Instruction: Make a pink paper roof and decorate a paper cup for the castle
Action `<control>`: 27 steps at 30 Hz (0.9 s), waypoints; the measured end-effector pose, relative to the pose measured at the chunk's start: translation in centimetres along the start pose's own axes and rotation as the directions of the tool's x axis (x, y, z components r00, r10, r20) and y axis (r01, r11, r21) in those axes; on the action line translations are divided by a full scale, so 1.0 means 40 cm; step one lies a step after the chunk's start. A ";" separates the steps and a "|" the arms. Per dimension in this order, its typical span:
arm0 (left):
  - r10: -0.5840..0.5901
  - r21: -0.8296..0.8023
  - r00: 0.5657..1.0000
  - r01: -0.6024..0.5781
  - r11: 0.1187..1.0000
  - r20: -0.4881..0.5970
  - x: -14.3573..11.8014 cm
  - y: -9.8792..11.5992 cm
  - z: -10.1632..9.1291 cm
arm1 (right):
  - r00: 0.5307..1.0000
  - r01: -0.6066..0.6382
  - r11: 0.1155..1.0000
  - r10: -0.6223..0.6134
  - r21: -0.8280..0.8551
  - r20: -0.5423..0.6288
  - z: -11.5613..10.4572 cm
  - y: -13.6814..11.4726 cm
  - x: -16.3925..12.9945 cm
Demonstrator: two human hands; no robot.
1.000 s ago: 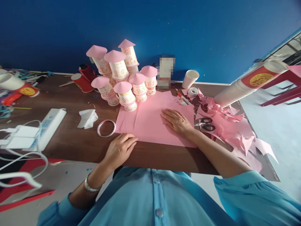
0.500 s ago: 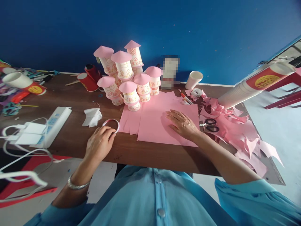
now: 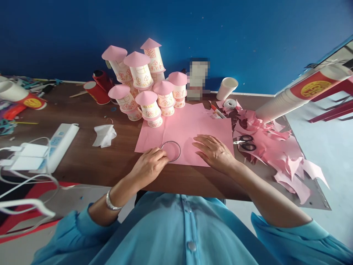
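Head view: left hand point(image 3: 149, 167) pinches tape ring point(image 3: 171, 151) flat on pink paper point(image 3: 193, 129) at table point(image 3: 91, 162) edge; right hand point(image 3: 216, 152) open, palm down on the sheet. White cup point(image 3: 226, 88) tipped, contents unseen. Cup towers point(image 3: 143, 84) behind, scissors point(image 3: 244, 141) right

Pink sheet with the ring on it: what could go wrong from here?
The ring is held only at its left edge by the left hand, so it may slide on the pink sheet. The sheet lies near the cup towers; shifting it could topple them.
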State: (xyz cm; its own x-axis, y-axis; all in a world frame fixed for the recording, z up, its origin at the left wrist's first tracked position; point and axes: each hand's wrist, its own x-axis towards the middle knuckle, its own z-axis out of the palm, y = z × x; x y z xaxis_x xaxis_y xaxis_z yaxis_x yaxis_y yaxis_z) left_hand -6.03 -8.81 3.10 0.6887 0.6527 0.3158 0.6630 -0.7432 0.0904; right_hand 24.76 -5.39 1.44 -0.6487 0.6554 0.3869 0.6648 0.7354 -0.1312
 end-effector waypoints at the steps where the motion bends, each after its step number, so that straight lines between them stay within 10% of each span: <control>1: -0.003 -0.013 1.000 0.003 1.000 0.001 -0.002 -0.007 -0.002 | 1.000 0.001 1.000 -0.001 0.000 0.006 -0.002 -0.002 -0.003; 12: -0.311 -0.201 0.947 0.291 0.935 -0.077 -0.037 -0.098 -0.032 | 0.988 0.138 0.990 -0.140 0.027 0.065 -0.001 -0.097 0.039; 27: -0.119 -0.180 0.986 0.097 0.979 -0.116 -0.075 -0.062 -0.011 | 0.972 0.231 0.972 -0.230 -0.030 0.040 0.072 -0.118 0.074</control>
State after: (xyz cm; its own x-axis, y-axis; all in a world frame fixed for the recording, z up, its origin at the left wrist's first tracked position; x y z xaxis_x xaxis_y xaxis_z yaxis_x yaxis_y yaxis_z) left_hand -9.87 -9.01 2.33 0.5660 0.7153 0.4099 0.6631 -0.6904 0.2891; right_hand 18.63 -6.42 0.59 -0.7985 0.4749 0.3699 0.5074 0.8616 -0.0108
